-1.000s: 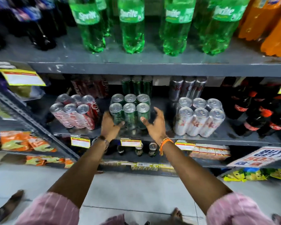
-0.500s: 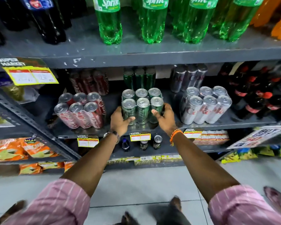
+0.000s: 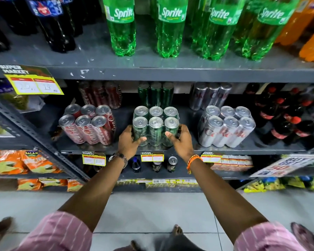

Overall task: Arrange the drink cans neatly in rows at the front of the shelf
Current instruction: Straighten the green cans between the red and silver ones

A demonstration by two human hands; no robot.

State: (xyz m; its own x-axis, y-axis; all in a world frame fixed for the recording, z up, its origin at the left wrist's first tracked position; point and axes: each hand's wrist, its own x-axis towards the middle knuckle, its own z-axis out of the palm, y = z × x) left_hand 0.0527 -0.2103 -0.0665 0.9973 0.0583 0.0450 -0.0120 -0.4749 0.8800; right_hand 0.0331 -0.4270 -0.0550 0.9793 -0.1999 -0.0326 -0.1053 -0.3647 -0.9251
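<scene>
1. While both arms reach up from the bottom of the frame, the left hand (image 3: pixel 130 141) and right hand (image 3: pixel 179 140) clasp a block of six tall dark green metal drink cans (image 3: pixel 155 126) at the centre of the frame.
2. This green block, two rows of three, stands near the front edge of the grey metal middle shelf (image 3: pixel 252 148); whether film binds the cans cannot be told.
3. Left-hand fingers (image 3: pixel 140 139) wrap the block's left front corner with the thumb across the front, and right-hand fingers (image 3: pixel 169 134) do the same on the right; both hands are clamped on the cans.
4. To the left sits a like block of six red metal cola cans (image 3: pixel 88 127), leaning a little; to the right, six silver metal cola cans (image 3: pixel 227 128), also near the front.
5. Behind each block, further rows of matching cans stand at the back of the shelf.
6. Above, green plastic soda bottles (image 3: pixel 168 29) fill the upper shelf.
7. Handling, as a judgement: six full cans will be fairly heavy and rigid, with smooth, slippery sides.
8. Holding low on opposite sides and sliding, not lifting, looks safest; tall slim cans may topple if pushed near the top.
</scene>
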